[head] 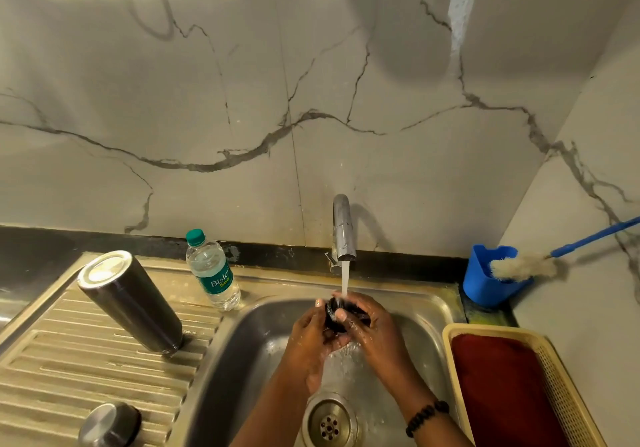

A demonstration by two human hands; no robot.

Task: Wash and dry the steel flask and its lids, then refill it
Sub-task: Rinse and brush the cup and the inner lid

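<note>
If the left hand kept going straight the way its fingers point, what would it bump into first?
The left hand points up and away, toward the tap. Right in front of its fingers is the black lid, which both hands already hold under the water. Beyond that probably comes the tap, though depth is hard to judge.

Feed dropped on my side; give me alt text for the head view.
Both hands, left hand and right hand, hold a small black lid under the running tap over the sink. The steel flask stands inverted on the drainboard.
</note>
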